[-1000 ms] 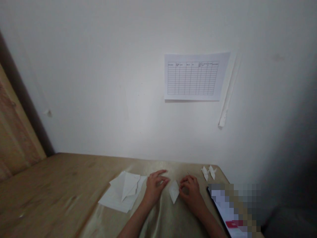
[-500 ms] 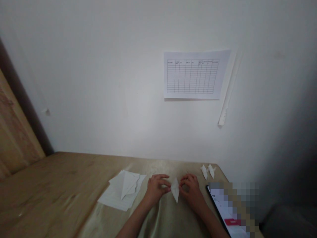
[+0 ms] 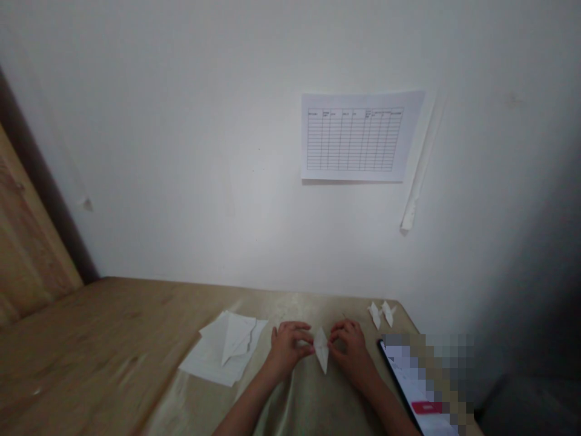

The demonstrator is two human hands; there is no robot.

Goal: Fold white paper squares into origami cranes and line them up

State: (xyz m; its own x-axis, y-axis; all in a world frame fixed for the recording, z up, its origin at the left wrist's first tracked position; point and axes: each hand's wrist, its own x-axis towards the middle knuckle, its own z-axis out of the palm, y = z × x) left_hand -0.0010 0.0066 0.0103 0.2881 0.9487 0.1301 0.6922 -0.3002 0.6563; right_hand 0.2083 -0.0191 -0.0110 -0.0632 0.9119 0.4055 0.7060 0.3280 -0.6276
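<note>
A small white folded paper (image 3: pixel 321 351), shaped like a narrow diamond with a point towards me, is between my two hands. My left hand (image 3: pixel 290 344) pinches its left edge with thumb and fingertips. On the right edge, the fingertips of my right hand (image 3: pixel 348 340) pinch it as well. Left of my hands lies a stack of white paper sheets (image 3: pixel 209 358), with a folded triangular piece (image 3: pixel 236 336) on top. Two small folded paper figures (image 3: pixel 380 315) lie near the table's back right corner.
A tablet or phone (image 3: pixel 420 399), partly pixelated, lies right of my right forearm. The cloth-covered table (image 3: pixel 113 339) meets a wall at the back, where a printed chart (image 3: pixel 354 138) hangs. A wooden panel (image 3: pixel 31 242) stands at the far left.
My left hand has shifted very slightly down. The folded paper's lower tip sits a little lower, and both hands still pinch it.
</note>
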